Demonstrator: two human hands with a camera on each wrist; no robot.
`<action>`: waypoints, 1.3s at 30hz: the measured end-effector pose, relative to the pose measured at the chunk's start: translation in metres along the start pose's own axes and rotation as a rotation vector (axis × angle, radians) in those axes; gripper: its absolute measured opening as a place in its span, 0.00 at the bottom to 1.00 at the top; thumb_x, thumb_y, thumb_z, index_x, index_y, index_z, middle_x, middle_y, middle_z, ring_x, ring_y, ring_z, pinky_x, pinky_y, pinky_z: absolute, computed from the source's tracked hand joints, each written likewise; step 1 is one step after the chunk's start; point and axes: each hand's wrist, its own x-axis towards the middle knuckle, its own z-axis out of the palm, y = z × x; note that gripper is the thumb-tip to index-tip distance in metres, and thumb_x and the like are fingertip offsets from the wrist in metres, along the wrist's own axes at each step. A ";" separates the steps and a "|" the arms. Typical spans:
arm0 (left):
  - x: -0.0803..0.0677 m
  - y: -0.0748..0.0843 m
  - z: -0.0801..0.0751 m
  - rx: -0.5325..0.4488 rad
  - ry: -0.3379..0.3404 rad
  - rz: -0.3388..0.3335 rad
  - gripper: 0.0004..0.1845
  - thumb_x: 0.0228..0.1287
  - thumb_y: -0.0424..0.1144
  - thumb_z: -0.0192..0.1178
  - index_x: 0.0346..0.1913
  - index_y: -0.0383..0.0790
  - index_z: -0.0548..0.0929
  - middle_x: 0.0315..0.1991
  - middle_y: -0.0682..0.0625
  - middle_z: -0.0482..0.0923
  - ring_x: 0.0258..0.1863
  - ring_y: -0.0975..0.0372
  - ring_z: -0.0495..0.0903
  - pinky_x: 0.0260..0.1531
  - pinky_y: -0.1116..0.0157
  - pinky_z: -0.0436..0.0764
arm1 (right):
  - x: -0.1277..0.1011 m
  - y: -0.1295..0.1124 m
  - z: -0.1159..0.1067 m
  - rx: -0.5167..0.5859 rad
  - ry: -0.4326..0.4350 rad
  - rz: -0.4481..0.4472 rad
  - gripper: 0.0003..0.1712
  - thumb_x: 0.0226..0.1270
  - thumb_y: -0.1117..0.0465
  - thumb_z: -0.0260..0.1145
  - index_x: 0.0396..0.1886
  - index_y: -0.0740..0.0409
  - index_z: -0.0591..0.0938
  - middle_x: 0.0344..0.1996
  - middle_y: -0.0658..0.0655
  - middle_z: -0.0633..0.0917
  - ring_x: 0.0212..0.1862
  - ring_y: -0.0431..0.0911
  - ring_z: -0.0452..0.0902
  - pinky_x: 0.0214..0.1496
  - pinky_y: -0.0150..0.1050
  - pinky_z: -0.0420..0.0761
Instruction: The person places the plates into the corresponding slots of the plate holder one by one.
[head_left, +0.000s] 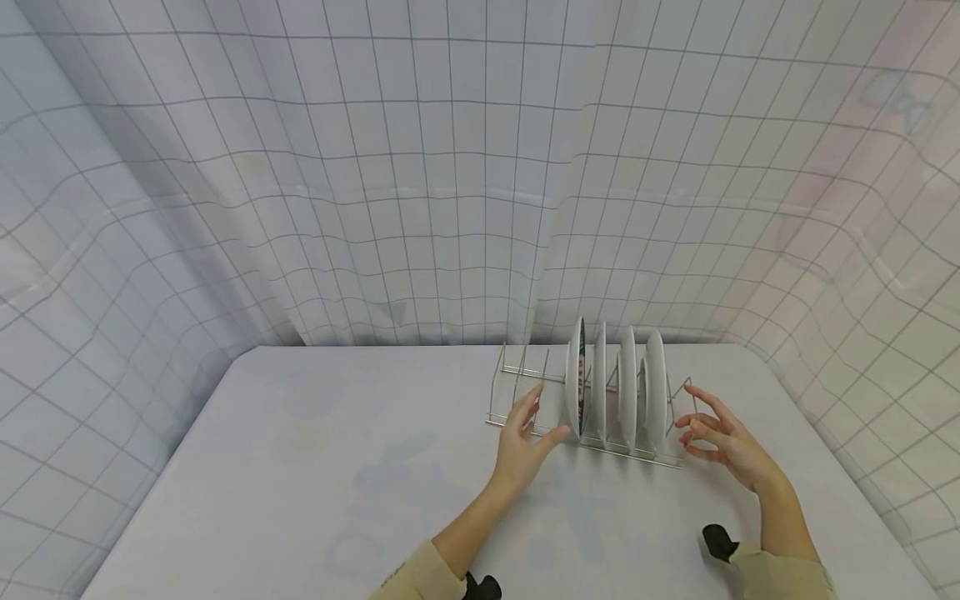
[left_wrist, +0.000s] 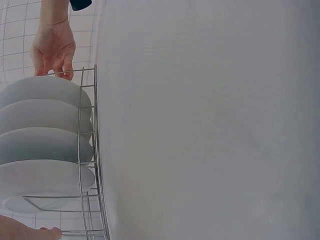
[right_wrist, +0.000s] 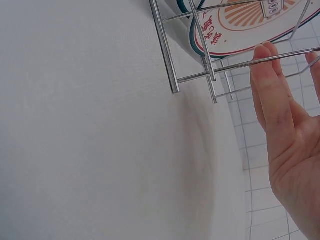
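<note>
Hands flank a wire rack (head_left: 592, 417) standing near the far right corner of the table (head_left: 300, 467). Your left hand (head_left: 522, 440) hovers at the rack's left side with fingers spread and relaxed, its thumb close to the leftmost plate (head_left: 574, 387); whether it touches the plate or the wire cannot be told. Your right hand (head_left: 722, 439) sits just beside the rack's right end, fingers loosely fanned and gripping nothing.

Four plates stand upright on edge in the right half of the rack, with a smaller plate (head_left: 642, 392) tucked between the last two; the slots on the left stand vacant. The leftmost plate carries a printed pattern on one face, seen more plainly in the right wrist view (right_wrist: 250, 25).

To handle a plate well, you should take it by the rim at its top, lift straight up along the wires, and steady the rack with your other hand so it does not slide.

The left wrist view shows only the plates' plain backs (left_wrist: 45, 130), and the pattern's lettering is too cropped to read.
</note>
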 end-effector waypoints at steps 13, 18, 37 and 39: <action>0.011 0.018 -0.024 -0.014 -0.072 -0.044 0.36 0.57 0.34 0.63 0.66 0.30 0.59 0.64 0.34 0.59 0.61 0.40 0.60 0.60 0.40 0.58 | -0.006 -0.001 0.024 0.108 0.013 -0.068 0.30 0.69 0.71 0.47 0.67 0.50 0.54 0.38 0.50 0.79 0.38 0.40 0.78 0.44 0.38 0.81; 0.024 0.024 -0.039 -0.004 -0.069 -0.082 0.34 0.58 0.31 0.59 0.66 0.29 0.58 0.60 0.31 0.62 0.59 0.38 0.63 0.59 0.40 0.59 | -0.010 -0.004 0.048 0.146 0.070 -0.081 0.28 0.68 0.71 0.49 0.64 0.48 0.56 0.37 0.48 0.80 0.37 0.40 0.79 0.43 0.38 0.82; -0.001 0.025 -0.005 0.185 0.228 0.379 0.26 0.53 0.25 0.61 0.57 0.26 0.69 0.55 0.36 0.71 0.56 0.47 0.68 0.60 0.54 0.66 | -0.012 -0.016 0.069 -0.041 0.149 -0.145 0.29 0.63 0.73 0.56 0.62 0.52 0.62 0.40 0.56 0.76 0.38 0.44 0.79 0.37 0.41 0.83; -0.013 0.036 0.007 0.197 0.229 0.438 0.26 0.51 0.22 0.61 0.55 0.23 0.70 0.53 0.33 0.71 0.55 0.46 0.69 0.60 0.59 0.67 | -0.011 -0.019 0.058 -0.111 0.189 -0.153 0.28 0.64 0.72 0.56 0.62 0.52 0.64 0.39 0.54 0.76 0.38 0.42 0.79 0.37 0.38 0.83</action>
